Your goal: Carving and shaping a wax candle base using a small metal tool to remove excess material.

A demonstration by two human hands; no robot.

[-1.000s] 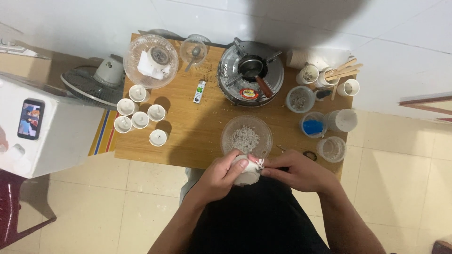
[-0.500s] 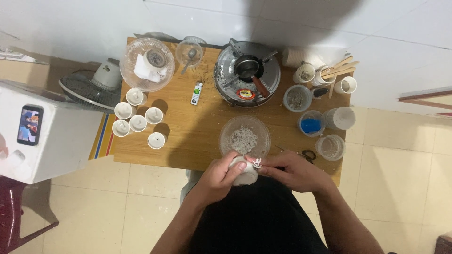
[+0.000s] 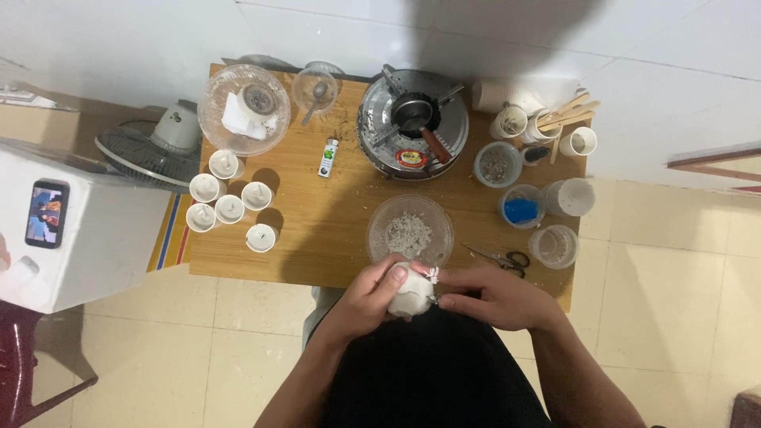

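While your left hand (image 3: 372, 295) wraps around the white lump (image 3: 410, 299) at the table's (image 3: 317, 238) near edge, your right hand (image 3: 495, 297) pinches at its right side, fingertips meeting the lump. Its wick end points up-right toward the bowl (image 3: 410, 230) just beyond both grips; scissors (image 3: 499, 258) lie right of that.

Single head-worn view, straight down from well above onto table (image 3: 317, 222) and hands, seemingly from standing height.
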